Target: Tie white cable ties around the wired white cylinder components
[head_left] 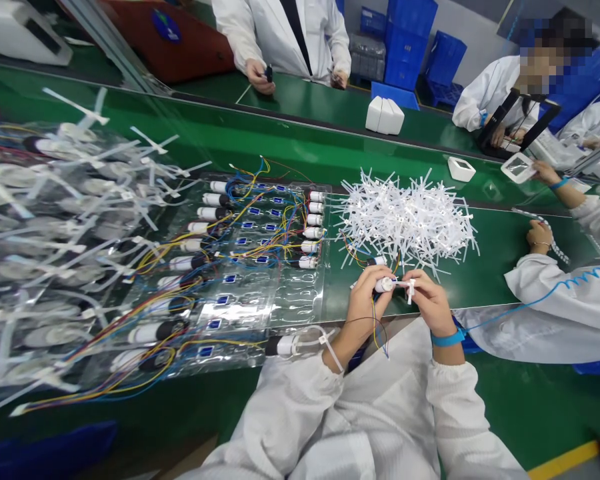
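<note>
In front of my body, my left hand (370, 295) grips a small white cylinder with wires (385, 285), which looks like a little pump or motor. Its thin coloured wires hang below the fingers. Close beside it, the fingers of my right hand (429, 299) pinch a white tube piece with a cross-shaped connector (410, 291). The tube end meets the cylinder's end face; how far it is pushed on cannot be seen. Just behind the left fingers lies another white cylinder (379, 261) with wires. A large pile of white tube pieces (405, 217) lies beyond my hands.
To my left, clear plastic trays (300, 293) hold rows of wired cylinders, with tubed ones (80, 200) heaped further left. A blue coiled cord (530, 303) runs right from my wristband (449, 338). A co-worker's hand (539, 235) rests on the bench at right; others work across the line.
</note>
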Demonstrator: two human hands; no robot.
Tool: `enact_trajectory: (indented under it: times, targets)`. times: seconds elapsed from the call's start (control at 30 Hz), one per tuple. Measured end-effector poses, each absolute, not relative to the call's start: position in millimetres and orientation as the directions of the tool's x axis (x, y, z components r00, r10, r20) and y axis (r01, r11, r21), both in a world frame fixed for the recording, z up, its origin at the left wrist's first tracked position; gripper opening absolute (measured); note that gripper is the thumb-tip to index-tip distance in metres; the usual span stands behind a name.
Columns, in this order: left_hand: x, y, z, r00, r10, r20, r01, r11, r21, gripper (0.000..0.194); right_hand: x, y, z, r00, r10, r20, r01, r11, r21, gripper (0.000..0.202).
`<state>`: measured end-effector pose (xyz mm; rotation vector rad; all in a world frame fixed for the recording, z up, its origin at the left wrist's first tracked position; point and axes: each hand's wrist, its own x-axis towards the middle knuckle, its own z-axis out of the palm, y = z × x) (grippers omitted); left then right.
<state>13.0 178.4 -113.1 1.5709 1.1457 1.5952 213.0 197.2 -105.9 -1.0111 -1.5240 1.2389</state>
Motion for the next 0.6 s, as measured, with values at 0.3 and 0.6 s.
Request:
enact_trajectory:
  times: [0.3, 0.6]
  targets:
    - [16.0, 175.8, -113.6, -0.103, 0.952, 0.29, 0.141, -0.274, 0.951, 0.016, 206.1, 199.4, -110.2, -0.124, 0.992, -0.013, -0.091, -0.024, -0.996, 0.022]
    - [16.4, 177.1, -115.5, 0.005, 0.96, 0.281, 0.03, -0.281, 0.959, 0.019, 205.1, 200.5, -99.9, -0.091, 0.988, -0.128, -0.264, -0.148, -0.953, 0.038]
